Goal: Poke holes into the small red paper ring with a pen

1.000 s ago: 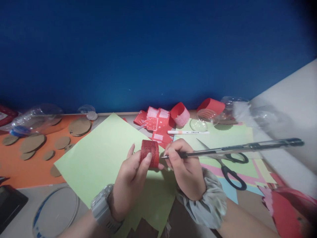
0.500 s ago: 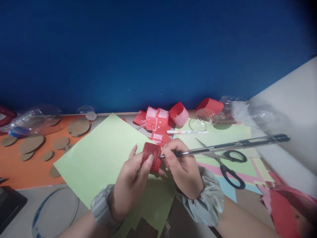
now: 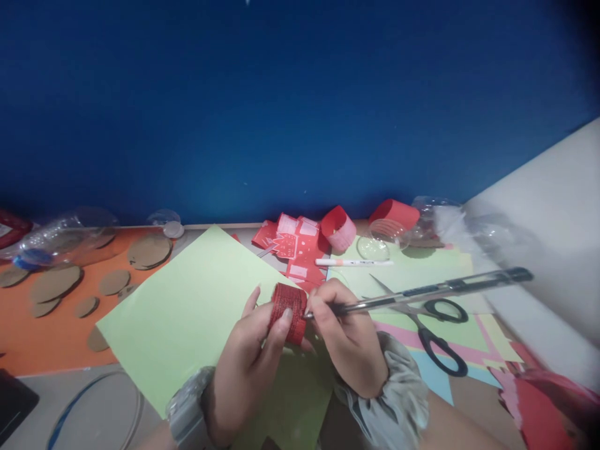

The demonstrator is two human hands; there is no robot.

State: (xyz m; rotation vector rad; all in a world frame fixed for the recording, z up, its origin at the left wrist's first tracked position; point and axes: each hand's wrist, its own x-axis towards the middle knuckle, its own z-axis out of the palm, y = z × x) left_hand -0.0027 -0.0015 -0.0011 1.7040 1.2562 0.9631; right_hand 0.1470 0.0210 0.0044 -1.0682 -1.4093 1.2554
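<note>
My left hand (image 3: pixel 255 356) is closed around a small red paper roll (image 3: pixel 287 309) covered in dark pen lines, its thumb pressed on the near side. In my right hand (image 3: pixel 349 337) is a pen (image 3: pixel 407 294), pinched between thumb and fingers, its long barrel slanting up to the right. The pen's tip meets or nearly meets the right side of the roll. Beneath both hands lies a light green sheet of paper (image 3: pixel 197 300), turned cornerwise. Right of my right hand, scissors with black handles (image 3: pixel 422 312) rest half open on papers.
Red and pink cut paper pieces (image 3: pixel 300 244) and a red paper ring (image 3: pixel 338 228) lie behind my hands, beside a white marker (image 3: pixel 354 262). Brown cardboard discs (image 3: pixel 56 284) sit on orange paper (image 3: pixel 28 340) at left, near a clear plastic bottle (image 3: pixel 70 234). A blue wall (image 3: pixel 290 106) rises behind.
The whole view has tilted up slightly, so everything sits lower in the picture. Both hands keep their grips on the roll and pen, with little movement between them.
</note>
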